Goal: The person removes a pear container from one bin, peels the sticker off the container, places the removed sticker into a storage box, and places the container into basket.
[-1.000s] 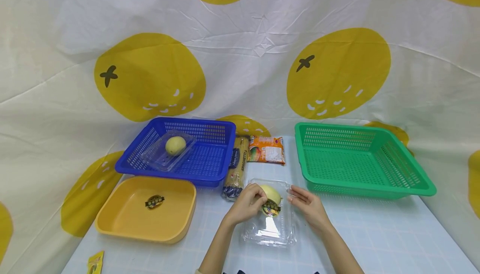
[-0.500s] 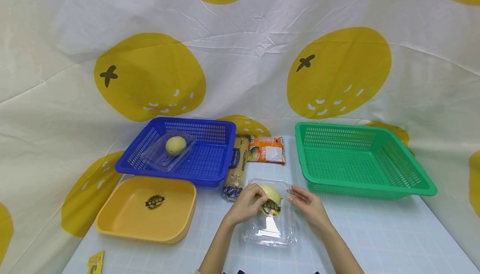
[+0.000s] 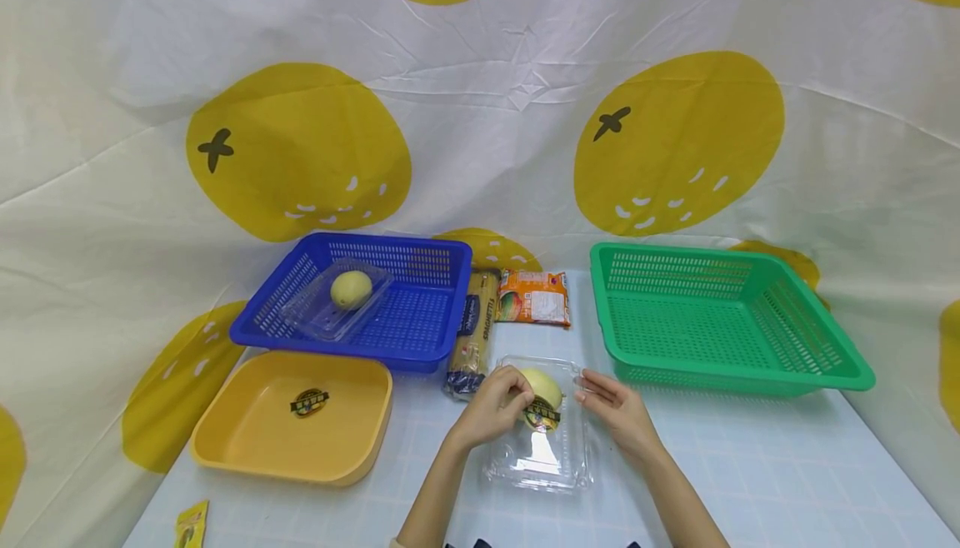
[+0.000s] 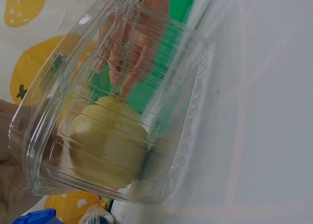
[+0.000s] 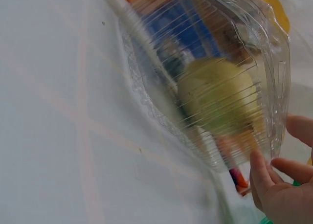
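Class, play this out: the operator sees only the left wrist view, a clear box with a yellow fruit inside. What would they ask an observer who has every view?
Operator: What lies around the box?
Observer: In the head view the clear box sits on the table between a yellow tray and a green basket.
Operator: Is there another fruit?
Observer: Yes, a second fruit lies in its own clear box inside a blue basket.
Operator: Where is the right hand?
Observer: The right hand touches the box's right edge; the left hand holds the left side by the fruit.
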{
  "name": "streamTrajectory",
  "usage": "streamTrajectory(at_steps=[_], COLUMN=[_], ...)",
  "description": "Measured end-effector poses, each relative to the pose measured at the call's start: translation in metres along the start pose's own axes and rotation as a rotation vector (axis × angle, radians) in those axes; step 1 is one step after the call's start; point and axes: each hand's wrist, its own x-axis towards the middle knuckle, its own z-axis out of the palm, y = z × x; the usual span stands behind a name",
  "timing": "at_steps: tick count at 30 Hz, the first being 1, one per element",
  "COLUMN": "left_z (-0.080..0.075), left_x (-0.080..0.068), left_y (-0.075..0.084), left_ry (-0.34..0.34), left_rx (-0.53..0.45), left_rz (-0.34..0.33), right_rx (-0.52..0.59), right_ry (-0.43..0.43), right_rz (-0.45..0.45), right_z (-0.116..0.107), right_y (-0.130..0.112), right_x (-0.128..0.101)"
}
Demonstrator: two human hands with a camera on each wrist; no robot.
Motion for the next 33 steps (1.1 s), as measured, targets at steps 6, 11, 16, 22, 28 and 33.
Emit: streamTrajectory(at_steps=[6,11,16,22,28,33], left_z=[-0.0001,-0.0001,0.0002,0.0002,0.0002,-0.0004], left_x=[-0.0006,-0.0007,0.0002,-0.0004,-0.0005,-0.0005], left_y=[0.0006,0.0004,-0.0013,-0.0019,-0.0029,-0.0028], left_ry=[0.002,0.003,0.008,0.013,0.015,0.010], left_rx=[-0.008,-0.003,0.003,0.003,0.006,0.001], left_rz=[-0.002,-0.005,0.002,0.003,0.008,0.008], right_rx=[-0.001,-0.007,-0.023,-0.022,-0.035,-0.023], right_ry=[-0.003,0.000,-0.006,-0.005,-0.003,-0.009], right_rz=[-0.004,-0.013,-0.020,-0.017,-0.030,-0.029], right_z=[-0.0012,-0.0012,-0.0006,-0.0006,-0.0005,0.0001], right_y=[0.0009,0.0014,0.0002,-0.0009,-0.0006,-0.0025], right_x=[0.0008,0.0009,0.0005,0.0001,-0.0005,-0.0008])
